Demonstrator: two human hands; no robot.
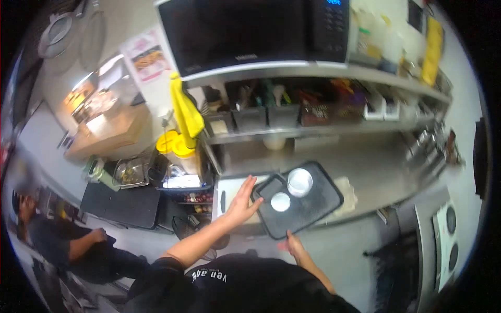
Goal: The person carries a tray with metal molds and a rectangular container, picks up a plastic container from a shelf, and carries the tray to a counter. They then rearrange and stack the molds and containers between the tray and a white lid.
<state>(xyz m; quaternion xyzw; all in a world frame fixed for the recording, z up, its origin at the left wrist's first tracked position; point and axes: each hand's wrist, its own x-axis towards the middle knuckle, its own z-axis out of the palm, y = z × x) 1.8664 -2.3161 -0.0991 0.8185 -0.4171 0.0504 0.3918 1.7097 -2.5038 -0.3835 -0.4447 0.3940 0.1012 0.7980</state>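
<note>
I read this as a commercial kitchen: a stainless steel bench (376, 172), a steel shelf (313, 130) lined with bins of utensils, a microwave (255, 34) above it, metal food pans (130, 172) at left, and a black serving tray (313, 206) on the bench.

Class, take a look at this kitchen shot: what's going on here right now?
A person stands at a steel counter with both hands on a black tray. The left hand rests at its left edge, and the right hand holds the near edge. On the tray sit a white cup, a smaller white dish and a small dark tray. A microwave is on the shelf above. Another person sits at the far left.
</note>
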